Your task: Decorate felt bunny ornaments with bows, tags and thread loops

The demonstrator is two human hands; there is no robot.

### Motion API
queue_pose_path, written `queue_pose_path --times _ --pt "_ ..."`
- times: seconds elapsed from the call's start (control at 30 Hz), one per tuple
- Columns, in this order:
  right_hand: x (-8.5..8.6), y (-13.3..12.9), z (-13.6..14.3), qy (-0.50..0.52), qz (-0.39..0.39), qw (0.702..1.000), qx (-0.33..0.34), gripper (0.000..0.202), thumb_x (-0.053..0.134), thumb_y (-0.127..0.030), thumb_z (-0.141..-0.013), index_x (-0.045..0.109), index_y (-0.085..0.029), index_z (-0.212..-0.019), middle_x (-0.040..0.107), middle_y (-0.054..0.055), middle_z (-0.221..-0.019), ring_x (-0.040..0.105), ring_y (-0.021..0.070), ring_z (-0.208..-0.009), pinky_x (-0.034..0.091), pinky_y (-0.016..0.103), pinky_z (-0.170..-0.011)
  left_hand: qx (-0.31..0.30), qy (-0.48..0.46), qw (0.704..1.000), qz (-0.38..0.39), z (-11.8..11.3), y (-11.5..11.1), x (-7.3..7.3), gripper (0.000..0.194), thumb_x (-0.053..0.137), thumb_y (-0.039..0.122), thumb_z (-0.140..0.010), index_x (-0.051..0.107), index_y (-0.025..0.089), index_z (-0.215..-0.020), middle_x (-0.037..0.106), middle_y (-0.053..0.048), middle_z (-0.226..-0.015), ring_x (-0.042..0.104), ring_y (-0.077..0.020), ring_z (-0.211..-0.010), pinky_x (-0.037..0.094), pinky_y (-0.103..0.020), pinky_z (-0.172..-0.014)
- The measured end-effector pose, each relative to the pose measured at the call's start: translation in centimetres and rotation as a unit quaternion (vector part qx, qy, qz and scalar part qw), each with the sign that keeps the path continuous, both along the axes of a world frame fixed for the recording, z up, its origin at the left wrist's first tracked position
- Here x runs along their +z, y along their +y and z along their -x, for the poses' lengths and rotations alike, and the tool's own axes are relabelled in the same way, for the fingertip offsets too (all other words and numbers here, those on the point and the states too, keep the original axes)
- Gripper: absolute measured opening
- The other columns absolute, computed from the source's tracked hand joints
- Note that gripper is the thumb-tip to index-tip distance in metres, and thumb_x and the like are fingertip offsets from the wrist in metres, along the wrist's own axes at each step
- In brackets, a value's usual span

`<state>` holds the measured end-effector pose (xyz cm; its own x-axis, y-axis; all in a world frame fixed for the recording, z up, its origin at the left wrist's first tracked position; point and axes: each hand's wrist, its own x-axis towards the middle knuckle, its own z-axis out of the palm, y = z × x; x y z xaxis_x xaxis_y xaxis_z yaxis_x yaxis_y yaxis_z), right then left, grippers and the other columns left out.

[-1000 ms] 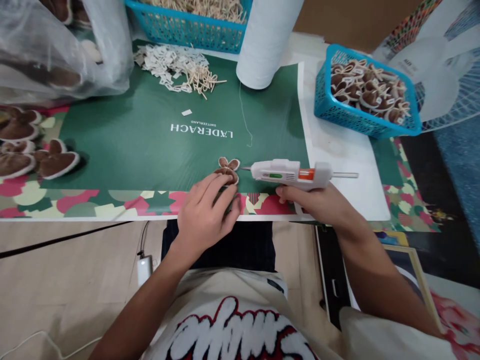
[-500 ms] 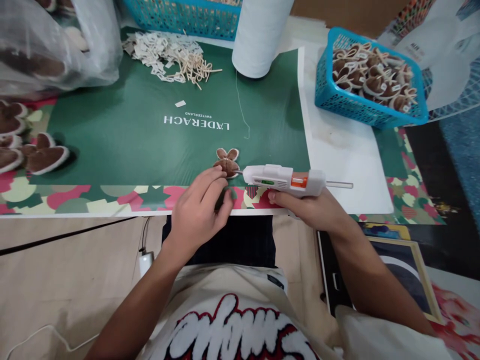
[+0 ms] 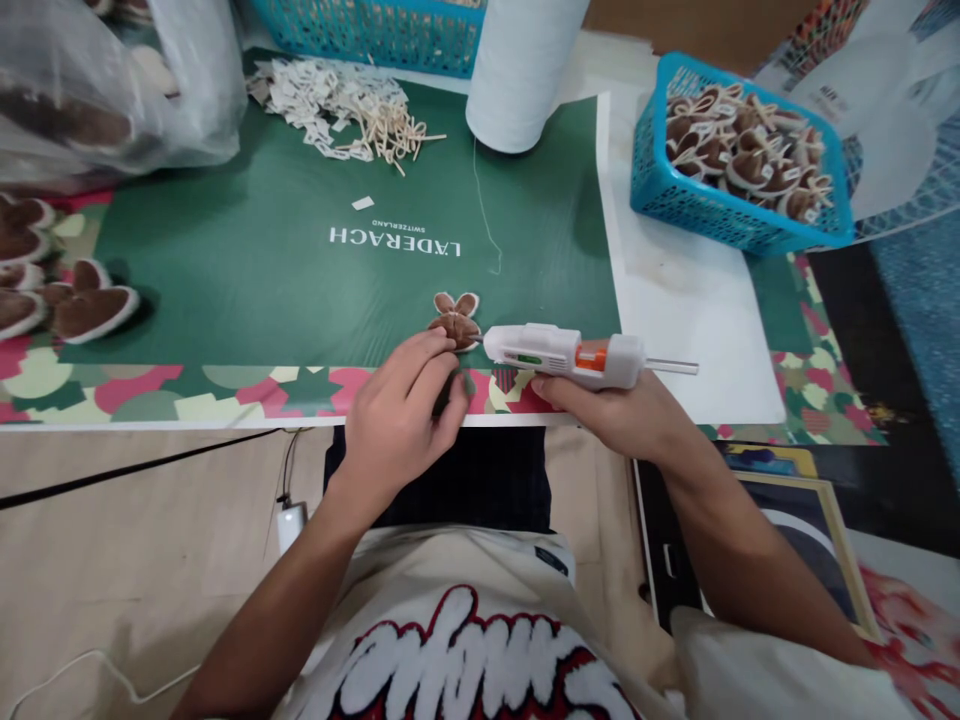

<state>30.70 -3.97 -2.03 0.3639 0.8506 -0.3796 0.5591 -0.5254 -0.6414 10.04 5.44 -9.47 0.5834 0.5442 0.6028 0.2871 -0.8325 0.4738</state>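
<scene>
right, the fingertips of your left hand point(image 3: 397, 405) rest on the lower left of the brown bunny-shaped piece point(image 3: 459, 323), which lies on the green sheet point(image 3: 247, 265) near the table's front edge; whether they pinch it, i cannot tell. your right hand point(image 3: 619, 412) is wrapped round the glue gun point(image 3: 544, 348), its nozzle at the piece's lower right. farther out, the blue basket point(image 3: 712, 212) to your right holds a heap of brown pieces with bows and tags. the back basket point(image 3: 390, 42) is cut off, its contents barely showing. brown shapes show through the plastic bag point(image 3: 206, 100) at far left.
</scene>
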Motion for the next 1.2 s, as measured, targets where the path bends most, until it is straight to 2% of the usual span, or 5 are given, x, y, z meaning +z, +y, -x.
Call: queue_pose_path --times 0.3,0.53,0.73,0.87,1.2 --pt "0.2 -0.2 -0.2 -0.012 0.01 0.999 -0.033 0.026 0.066 -0.049 -0.076 0.072 -0.023 -0.08 0.069 0.003 -0.079 0.064 0.0265 -0.084 0.047 0.037 -0.074 0.0 -0.002 1.0 -0.005 -0.1 0.1 -0.1 0.014 0.062 0.01 -0.093 0.065 0.018 -0.103 0.075 -0.014 -0.116 0.073 -0.0284 -0.119 0.062 -0.044 -0.104" --pt "0.5 -0.1 -0.2 -0.021 0.036 0.997 -0.065 0.031 0.069 -0.054 -0.072 0.068 -0.023 -0.073 0.065 0.004 -0.076 0.06 0.0237 -0.072 0.042 0.034 -0.063 -0.002 0.004 1.0 0.011 0.0 0.1 -0.1 0.015 0.061 0.011 -0.093 0.066 0.02 -0.104 0.075 -0.011 -0.118 0.072 -0.0279 -0.121 0.061 -0.044 -0.105" --pt "0.0 -0.6 -1.1 -0.005 0.027 0.999 -0.031 0.026 0.07 -0.046 -0.075 0.061 -0.024 -0.065 0.059 0.0 -0.067 0.052 0.0183 -0.063 0.037 0.031 -0.058 0.0 -0.007 1.0 -0.001 -0.1 0.0 -0.2 0.015 0.063 0.01 -0.092 0.066 0.019 -0.103 0.075 -0.013 -0.117 0.072 -0.0284 -0.121 0.061 -0.043 -0.104" --pt "0.3 -0.5 -0.9 -0.013 0.043 0.998 -0.054 0.03 0.069 -0.049 -0.075 0.057 -0.024 -0.062 0.058 0.0 -0.065 0.052 0.0189 -0.062 0.037 0.031 -0.057 -0.001 -0.005 1.0 -0.008 -0.2 0.1 -0.3 0.013 0.063 0.009 -0.092 0.066 0.018 -0.102 0.075 -0.014 -0.116 0.072 -0.0287 -0.12 0.061 -0.043 -0.104" --pt "0.3 -0.4 -0.9 -0.001 0.028 0.999 -0.041 0.027 0.067 -0.047 -0.076 0.06 -0.024 -0.065 0.058 0.0 -0.064 0.052 0.0184 -0.06 0.037 0.031 -0.055 0.002 -0.005 1.0 -0.019 -0.2 0.1 -0.2 0.015 0.064 0.009 -0.092 0.065 0.019 -0.103 0.074 -0.013 -0.116 0.072 -0.0283 -0.119 0.062 -0.043 -0.103"
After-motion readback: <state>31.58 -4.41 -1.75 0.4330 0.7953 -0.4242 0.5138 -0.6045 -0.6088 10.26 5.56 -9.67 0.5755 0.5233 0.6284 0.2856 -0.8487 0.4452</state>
